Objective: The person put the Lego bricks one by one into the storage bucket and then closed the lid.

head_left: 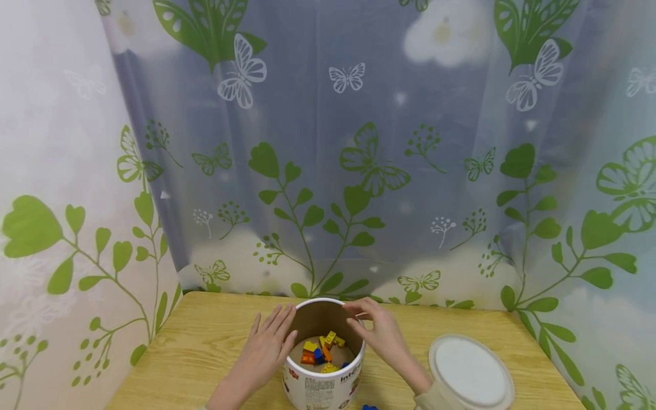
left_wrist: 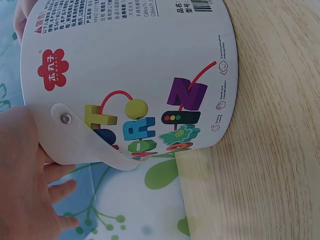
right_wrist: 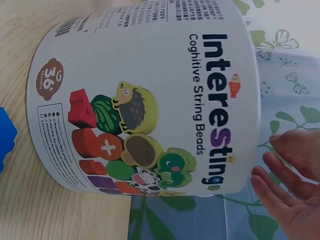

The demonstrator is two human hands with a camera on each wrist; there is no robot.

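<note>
A round white tub [head_left: 320, 390] with printed labels stands on the wooden table, its top uncovered. Yellow, blue and orange toy building bricks [head_left: 326, 354] lie on its bottom. Against the left side of the rim rests my left hand [head_left: 260, 348], fingers straight and spread. At the right side of the rim is my right hand [head_left: 381, 333], its fingers loosely bent with nothing between them. The right wrist view shows the fingertips [right_wrist: 257, 172] beside the tub's edge; whether they touch it I cannot tell. A white strap handle [left_wrist: 95, 142] hangs on the tub's side.
A round white lid [head_left: 471, 370] lies on the table [head_left: 220, 324] to the right. Close to the tub's base, on the right, is a blue piece [right_wrist: 6, 140], partly cut off by the frame. A patterned curtain [head_left: 318, 171] hangs behind the table.
</note>
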